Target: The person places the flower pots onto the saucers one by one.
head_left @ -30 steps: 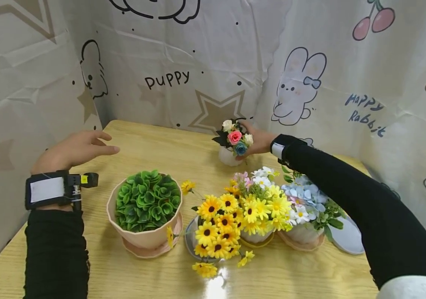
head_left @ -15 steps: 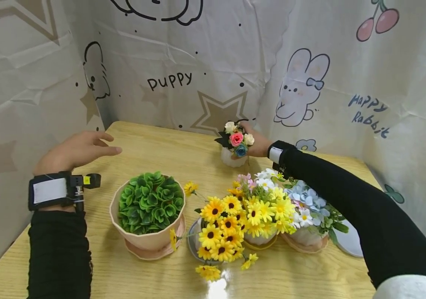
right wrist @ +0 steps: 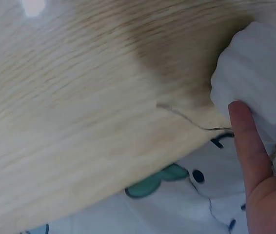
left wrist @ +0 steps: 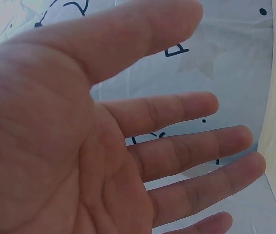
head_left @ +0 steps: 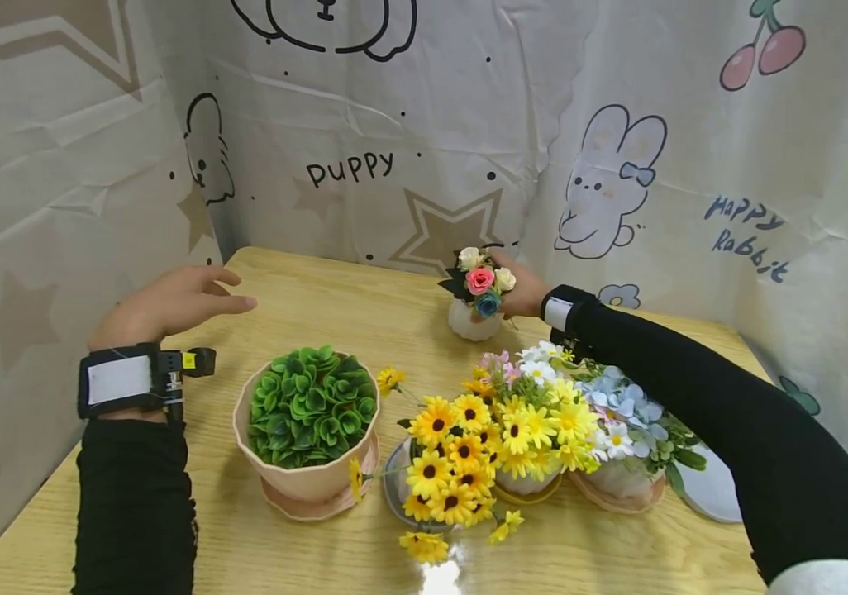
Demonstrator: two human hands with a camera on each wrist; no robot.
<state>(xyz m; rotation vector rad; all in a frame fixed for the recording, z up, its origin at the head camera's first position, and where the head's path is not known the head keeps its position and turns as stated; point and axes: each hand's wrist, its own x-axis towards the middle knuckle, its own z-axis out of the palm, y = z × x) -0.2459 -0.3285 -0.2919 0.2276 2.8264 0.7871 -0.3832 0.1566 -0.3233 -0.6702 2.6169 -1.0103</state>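
A small white ribbed vase (head_left: 473,322) with pink, blue and cream roses (head_left: 481,279) stands at the far middle of the wooden table (head_left: 335,306). My right hand (head_left: 524,291) reaches round it from behind and grips it. In the right wrist view a finger (right wrist: 247,141) lies against the vase (right wrist: 257,73), and a thin twine trails onto the wood. My left hand (head_left: 171,302) hovers over the table's left side with straight, spread fingers, holding nothing. The left wrist view shows only its open palm (left wrist: 104,146).
Along the near edge stand a pink pot of green succulents (head_left: 308,430), a bunch of sunflowers (head_left: 454,463), a pot of yellow daisies (head_left: 535,430) and a pot of blue and white flowers (head_left: 625,446). A white saucer (head_left: 717,496) lies far right. Printed cloth walls close in three sides.
The head camera has drifted slightly, shifting everything a little right and down in view. Both hands and the vase keep their places on the table.
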